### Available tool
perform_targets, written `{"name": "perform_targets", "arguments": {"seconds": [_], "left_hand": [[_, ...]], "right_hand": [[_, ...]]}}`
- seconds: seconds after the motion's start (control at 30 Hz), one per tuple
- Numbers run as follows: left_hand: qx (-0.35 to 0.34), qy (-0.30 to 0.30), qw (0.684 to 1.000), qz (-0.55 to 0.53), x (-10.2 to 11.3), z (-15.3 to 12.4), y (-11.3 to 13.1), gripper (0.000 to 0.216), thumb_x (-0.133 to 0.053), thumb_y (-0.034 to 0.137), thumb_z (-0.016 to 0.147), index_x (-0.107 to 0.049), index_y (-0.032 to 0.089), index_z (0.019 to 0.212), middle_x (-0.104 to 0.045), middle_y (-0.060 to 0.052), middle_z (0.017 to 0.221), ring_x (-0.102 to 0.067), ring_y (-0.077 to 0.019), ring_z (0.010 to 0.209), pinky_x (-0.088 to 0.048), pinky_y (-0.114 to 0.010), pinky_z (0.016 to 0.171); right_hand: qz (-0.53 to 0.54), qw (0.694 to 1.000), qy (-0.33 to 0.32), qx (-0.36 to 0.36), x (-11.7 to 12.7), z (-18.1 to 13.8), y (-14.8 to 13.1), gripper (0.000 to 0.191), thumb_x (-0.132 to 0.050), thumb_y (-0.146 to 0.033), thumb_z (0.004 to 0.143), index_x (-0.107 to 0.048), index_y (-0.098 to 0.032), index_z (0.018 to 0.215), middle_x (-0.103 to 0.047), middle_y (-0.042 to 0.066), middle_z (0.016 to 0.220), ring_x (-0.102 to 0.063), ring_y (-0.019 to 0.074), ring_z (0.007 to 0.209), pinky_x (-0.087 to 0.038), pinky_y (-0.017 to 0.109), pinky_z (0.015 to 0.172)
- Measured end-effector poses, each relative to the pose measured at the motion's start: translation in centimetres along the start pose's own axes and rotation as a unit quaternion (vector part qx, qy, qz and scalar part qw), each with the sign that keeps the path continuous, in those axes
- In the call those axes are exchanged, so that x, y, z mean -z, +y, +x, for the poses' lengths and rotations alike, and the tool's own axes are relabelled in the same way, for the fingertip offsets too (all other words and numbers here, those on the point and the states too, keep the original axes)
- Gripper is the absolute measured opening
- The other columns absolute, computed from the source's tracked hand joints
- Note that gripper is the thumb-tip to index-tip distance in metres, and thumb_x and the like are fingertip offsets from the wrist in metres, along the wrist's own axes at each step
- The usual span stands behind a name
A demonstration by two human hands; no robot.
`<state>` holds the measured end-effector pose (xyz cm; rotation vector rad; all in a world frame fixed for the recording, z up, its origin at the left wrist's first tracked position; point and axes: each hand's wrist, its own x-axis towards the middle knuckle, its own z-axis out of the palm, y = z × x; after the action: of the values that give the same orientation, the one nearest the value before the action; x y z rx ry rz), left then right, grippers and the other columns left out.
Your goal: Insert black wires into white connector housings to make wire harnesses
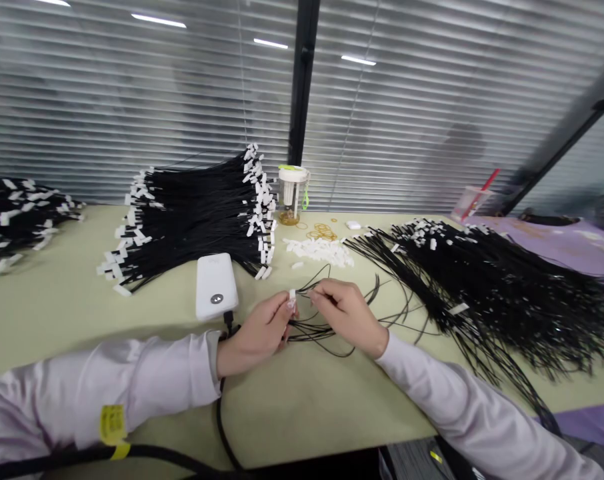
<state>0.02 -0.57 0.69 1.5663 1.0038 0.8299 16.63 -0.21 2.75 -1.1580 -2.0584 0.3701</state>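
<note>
Between thumb and fingers, my left hand (259, 327) pinches a small white connector (293, 294) that stands upright, with thin black wires (312, 330) running out to the right beneath it. My right hand (346, 312) is closed in a pinch just right of the connector, its fingertips on thin black wires that lead to it. The exact wire ends are too small to make out. Behind the hands lies a loose heap of white connectors (322, 252) on the pale green table (302, 407).
A white power bank (216, 287) with a black cable sits left of my hands. Bundles of black wires with white ends (197, 207) lie behind it; another large wire pile (502, 293) is at right. A lidded cup (291, 197) and rubber bands (322, 232) stand at the back.
</note>
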Motion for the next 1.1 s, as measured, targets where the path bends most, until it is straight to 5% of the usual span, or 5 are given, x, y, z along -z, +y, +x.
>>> {"name": "perform_targets", "arguments": {"seconds": [0.63,0.77,0.87,0.97,1.1], "left_hand": [[-0.036,-0.029,0.998,0.035,0.1,0.1,-0.3,0.028,-0.033,0.039,0.085,-0.042,0.018,0.069,-0.037,0.006,0.049,-0.035,-0.0070,0.040,-0.029,-0.018,0.037],[0.000,0.029,0.998,-0.048,0.0,0.6,-0.5,0.030,-0.032,0.046,0.085,-0.040,0.019,0.073,-0.039,0.005,0.056,-0.039,-0.0072,0.043,-0.036,-0.019,0.038],[0.003,0.065,0.995,-0.071,0.1,0.9,-0.5,0.031,-0.032,0.047,0.084,-0.040,0.020,0.074,-0.040,0.005,0.058,-0.041,-0.0074,0.044,-0.038,-0.019,0.038],[-0.009,0.082,0.995,-0.063,0.2,0.9,-0.4,0.029,-0.033,0.046,0.085,-0.040,0.020,0.075,-0.040,0.005,0.058,-0.041,-0.0072,0.043,-0.037,-0.018,0.037],[-0.019,0.080,0.996,-0.040,0.2,0.7,-0.4,0.026,-0.032,0.042,0.086,-0.041,0.020,0.075,-0.041,0.005,0.057,-0.042,-0.0076,0.045,-0.040,-0.018,0.038]], "right_hand": [[-0.013,0.999,0.032,0.041,-0.4,-0.1,0.0,0.015,-0.044,-0.020,0.084,-0.051,-0.016,0.071,-0.050,0.000,0.067,-0.046,0.0101,0.065,-0.036,0.022,0.061],[-0.121,0.978,0.103,0.133,0.4,-0.4,-0.4,0.010,-0.050,-0.024,0.080,-0.058,-0.017,0.080,-0.054,0.006,0.083,-0.046,0.0161,0.081,-0.035,0.030,0.074],[-0.180,0.968,-0.003,0.173,0.3,-0.9,-0.7,0.014,-0.049,-0.024,0.081,-0.060,-0.019,0.075,-0.054,0.002,0.069,-0.046,0.0130,0.069,-0.034,0.026,0.065],[-0.171,0.970,-0.131,0.111,-0.4,-0.9,-0.5,0.021,-0.044,-0.024,0.084,-0.059,-0.019,0.071,-0.055,0.000,0.066,-0.048,0.0104,0.064,-0.033,0.023,0.061],[-0.084,0.975,-0.199,0.054,-0.6,-0.5,-0.1,0.025,-0.042,-0.021,0.084,-0.058,-0.017,0.065,-0.057,-0.001,0.062,-0.047,0.0069,0.058,-0.032,0.020,0.058]]}}
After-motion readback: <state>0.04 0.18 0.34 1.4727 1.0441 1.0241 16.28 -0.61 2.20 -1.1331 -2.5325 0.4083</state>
